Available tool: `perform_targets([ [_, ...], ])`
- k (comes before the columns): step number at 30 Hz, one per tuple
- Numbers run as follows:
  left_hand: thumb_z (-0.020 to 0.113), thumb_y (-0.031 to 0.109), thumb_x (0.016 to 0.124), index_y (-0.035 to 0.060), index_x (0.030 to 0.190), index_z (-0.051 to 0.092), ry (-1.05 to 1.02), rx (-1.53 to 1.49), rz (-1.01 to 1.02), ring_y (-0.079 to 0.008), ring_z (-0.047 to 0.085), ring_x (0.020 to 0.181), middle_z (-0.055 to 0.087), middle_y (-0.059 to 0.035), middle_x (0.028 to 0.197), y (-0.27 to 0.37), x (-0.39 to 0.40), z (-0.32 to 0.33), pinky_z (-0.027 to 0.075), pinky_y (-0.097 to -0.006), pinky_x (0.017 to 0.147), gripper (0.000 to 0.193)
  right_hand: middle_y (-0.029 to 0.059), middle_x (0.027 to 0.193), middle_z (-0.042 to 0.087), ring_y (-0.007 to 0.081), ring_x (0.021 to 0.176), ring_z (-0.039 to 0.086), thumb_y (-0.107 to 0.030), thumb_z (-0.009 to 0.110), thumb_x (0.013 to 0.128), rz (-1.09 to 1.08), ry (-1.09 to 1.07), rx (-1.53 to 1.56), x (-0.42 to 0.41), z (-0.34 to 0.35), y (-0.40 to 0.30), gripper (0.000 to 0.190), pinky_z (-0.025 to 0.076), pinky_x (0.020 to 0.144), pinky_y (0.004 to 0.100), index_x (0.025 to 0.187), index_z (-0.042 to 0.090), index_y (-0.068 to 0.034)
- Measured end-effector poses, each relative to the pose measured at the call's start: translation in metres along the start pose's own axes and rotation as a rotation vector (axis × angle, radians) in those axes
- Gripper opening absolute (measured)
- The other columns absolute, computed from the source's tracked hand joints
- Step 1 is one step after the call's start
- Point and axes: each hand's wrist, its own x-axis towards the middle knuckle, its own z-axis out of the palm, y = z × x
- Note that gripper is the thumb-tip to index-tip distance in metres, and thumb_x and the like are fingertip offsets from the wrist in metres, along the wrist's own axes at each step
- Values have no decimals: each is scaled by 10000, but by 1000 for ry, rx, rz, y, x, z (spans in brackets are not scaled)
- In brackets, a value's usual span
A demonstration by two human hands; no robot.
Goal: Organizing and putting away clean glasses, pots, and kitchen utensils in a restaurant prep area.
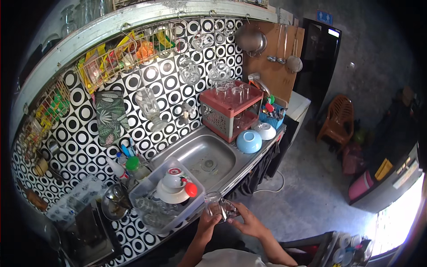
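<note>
Both hands are in front of my body, just off the counter's front edge. My left hand [209, 224] grips a clear glass mug [213, 203] from below. My right hand [248, 220] has its fingers on a second piece of clear glassware [228, 211], close against the first; whether the two pieces touch is hard to tell. To the left of the hands stands a translucent plastic basin [200, 192]. In it lie a white bowl [171, 182] upside down on a white dish [173, 197], a red lid [191, 189] and several clear glasses [156, 215].
Behind the basin is a steel sink [213, 147]. A red and grey rack [217, 121] holds upturned glasses [237, 94]. Beside it sit a blue bowl [249, 142], a white bowl [267, 131] and a blue utensil basket [272, 118]. Glass mugs [189, 71] hang over the sink.
</note>
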Motion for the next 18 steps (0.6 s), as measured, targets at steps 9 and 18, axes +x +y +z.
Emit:
perform_targets([
  [9, 686, 273, 882, 41, 1314, 405, 121, -115, 22, -193, 499, 1218, 536, -98, 1275, -54, 51, 63, 359, -362, 1058, 565, 172, 1243, 470, 319, 1153, 528, -173, 740, 828, -73, 49, 33, 9, -53, 29, 720, 460, 954, 368, 1392, 321, -20],
  [18, 715, 313, 861, 69, 1421, 267, 29, -186, 25, -192, 423, 1276, 450, -85, 1343, -43, 95, 74, 320, -380, 1081, 758, 152, 1359, 406, 269, 1289, 430, -108, 787, 741, -157, 44, 301, 58, -67, 71, 887, 361, 1057, 374, 1438, 243, -42],
])
